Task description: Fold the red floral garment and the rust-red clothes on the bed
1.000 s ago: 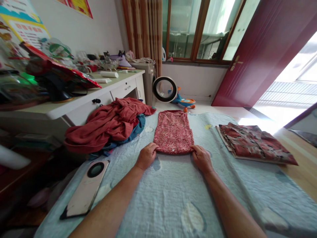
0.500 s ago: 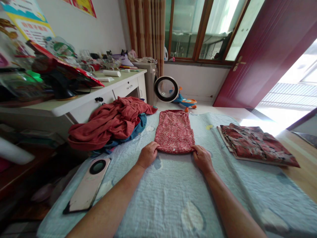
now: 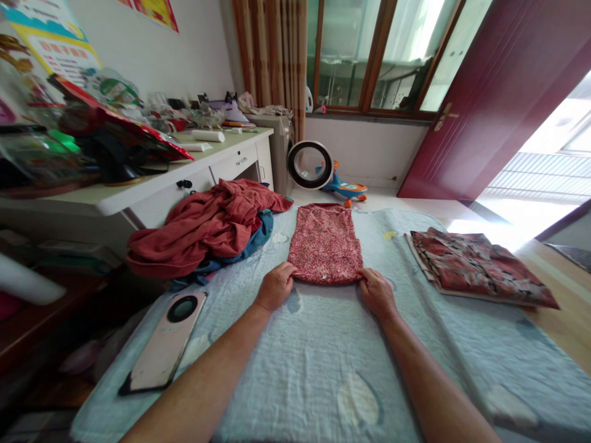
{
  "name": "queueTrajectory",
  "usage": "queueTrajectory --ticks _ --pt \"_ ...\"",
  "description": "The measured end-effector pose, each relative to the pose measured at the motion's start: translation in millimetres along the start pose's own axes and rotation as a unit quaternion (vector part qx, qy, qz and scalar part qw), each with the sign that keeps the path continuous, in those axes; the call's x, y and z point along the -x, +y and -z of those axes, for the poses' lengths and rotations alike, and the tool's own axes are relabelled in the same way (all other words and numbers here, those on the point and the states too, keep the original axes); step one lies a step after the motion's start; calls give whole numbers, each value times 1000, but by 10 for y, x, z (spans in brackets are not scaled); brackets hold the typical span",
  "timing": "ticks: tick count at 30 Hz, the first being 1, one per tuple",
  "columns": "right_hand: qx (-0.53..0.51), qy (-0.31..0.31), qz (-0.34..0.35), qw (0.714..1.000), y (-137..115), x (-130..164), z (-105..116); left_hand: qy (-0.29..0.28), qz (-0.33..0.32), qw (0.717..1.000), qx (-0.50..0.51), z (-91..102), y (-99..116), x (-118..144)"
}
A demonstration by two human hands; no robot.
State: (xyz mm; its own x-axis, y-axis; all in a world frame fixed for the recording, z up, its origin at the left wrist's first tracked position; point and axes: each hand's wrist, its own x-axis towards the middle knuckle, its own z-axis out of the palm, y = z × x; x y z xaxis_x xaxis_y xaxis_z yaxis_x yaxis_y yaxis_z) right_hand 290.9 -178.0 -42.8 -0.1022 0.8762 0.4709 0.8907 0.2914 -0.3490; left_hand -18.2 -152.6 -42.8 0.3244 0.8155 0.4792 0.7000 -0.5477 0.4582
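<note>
A folded red-and-white patterned garment (image 3: 325, 243) lies flat on the light blue bedspread (image 3: 314, 357), a small pale button or ornament near its close edge. My left hand (image 3: 276, 287) pinches the near left corner of it. At the near right corner, my right hand (image 3: 378, 291) grips the same cloth between thumb and fingers. To the left is a loose heap of rust-red clothing (image 3: 207, 227) with blue fabric under it. A stack of folded garments with a red floral pattern (image 3: 482, 267) rests on the right.
A phone (image 3: 166, 341) lies face down at the left near my forearm. Beyond the clothing heap stands a cluttered white desk (image 3: 166, 184). A washing machine's round door (image 3: 310, 165) hangs open, beside a blue-and-orange ride-on toy (image 3: 347, 187). A dark red door (image 3: 471, 104) is at the right.
Almost nothing differs. Both hands keep hold of the garment's near corners, and the view has shifted very slightly.
</note>
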Motion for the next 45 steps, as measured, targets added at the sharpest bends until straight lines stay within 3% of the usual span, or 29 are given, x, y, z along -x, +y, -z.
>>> queueTrajectory --ticks 30,45 --pt "-18 -15 -11 1000 13 7 15 -9 9 1000 17 39 38 0" --pt "-130 34 -17 991 36 53 32 5 -5 999 43 74 40 24"
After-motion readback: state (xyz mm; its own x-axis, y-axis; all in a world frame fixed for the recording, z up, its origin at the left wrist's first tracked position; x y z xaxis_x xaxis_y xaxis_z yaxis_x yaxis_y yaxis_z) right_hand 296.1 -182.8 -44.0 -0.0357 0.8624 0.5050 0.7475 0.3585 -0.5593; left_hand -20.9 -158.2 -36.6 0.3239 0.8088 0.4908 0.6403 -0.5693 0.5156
